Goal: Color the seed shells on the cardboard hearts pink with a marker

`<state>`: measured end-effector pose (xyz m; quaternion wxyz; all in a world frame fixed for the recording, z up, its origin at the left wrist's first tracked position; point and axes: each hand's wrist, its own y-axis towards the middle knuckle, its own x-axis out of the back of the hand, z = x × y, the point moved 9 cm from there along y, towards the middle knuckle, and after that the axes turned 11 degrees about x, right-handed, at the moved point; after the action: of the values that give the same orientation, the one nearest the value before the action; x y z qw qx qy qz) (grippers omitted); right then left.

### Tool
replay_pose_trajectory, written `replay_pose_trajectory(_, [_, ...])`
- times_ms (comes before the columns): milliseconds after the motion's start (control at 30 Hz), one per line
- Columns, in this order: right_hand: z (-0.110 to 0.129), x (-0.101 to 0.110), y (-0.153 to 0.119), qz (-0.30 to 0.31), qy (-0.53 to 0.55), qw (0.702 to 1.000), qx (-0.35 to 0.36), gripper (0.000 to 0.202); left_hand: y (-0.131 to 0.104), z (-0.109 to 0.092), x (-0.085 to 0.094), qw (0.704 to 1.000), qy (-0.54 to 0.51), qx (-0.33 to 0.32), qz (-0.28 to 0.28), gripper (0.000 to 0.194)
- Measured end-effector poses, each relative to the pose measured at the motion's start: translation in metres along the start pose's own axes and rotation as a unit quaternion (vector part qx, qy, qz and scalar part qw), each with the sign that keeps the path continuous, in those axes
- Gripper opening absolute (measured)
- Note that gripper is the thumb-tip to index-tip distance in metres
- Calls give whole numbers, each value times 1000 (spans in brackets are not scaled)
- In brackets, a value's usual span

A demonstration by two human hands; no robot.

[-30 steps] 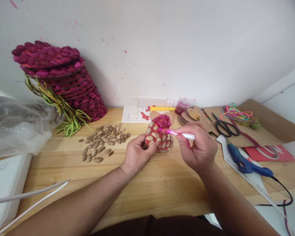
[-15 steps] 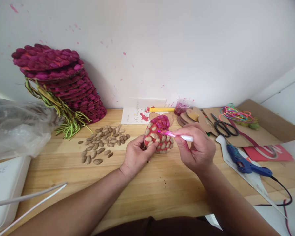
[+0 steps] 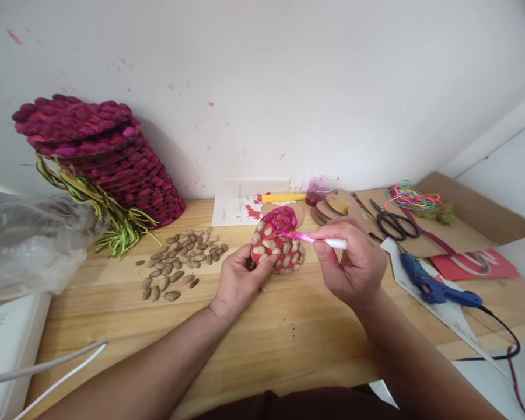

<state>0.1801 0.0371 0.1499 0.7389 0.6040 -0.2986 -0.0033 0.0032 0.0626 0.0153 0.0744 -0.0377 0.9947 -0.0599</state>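
My left hand [image 3: 236, 283] grips the lower left edge of a red disc [image 3: 284, 248] and holds it tilted up, thumb in front. Tan, seed-like pieces cover most of its face, while those near its top are coated wet magenta. Pinched in my right hand [image 3: 356, 265] is a paintbrush [image 3: 335, 243] with a white handle. Its magenta-stained tip touches the pieces just below the painted patch. Left of my left hand lies a scatter of loose tan and brown seed-like pieces [image 3: 184, 248] on the wooden table [image 3: 240, 356].
A leaning stack of magenta seed-covered discs [image 3: 153, 181] stands at the back left beside a plastic bag [image 3: 30, 233]. A cup of magenta paint [image 3: 318, 192] sits against the wall. Scissors [image 3: 396, 224] and a blue glue gun [image 3: 441, 289] with its cord lie on the right.
The brush tip has shifted slightly down the disc, and more magenta shows beneath the painted patch. Both hands keep their grips. The whole view has shifted slightly.
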Motion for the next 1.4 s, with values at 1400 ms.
replay_pose_trajectory(1400, [-1, -1, -2, 1, -24, 1000, 9, 16, 2, 10, 2, 998, -53, 38, 6, 38])
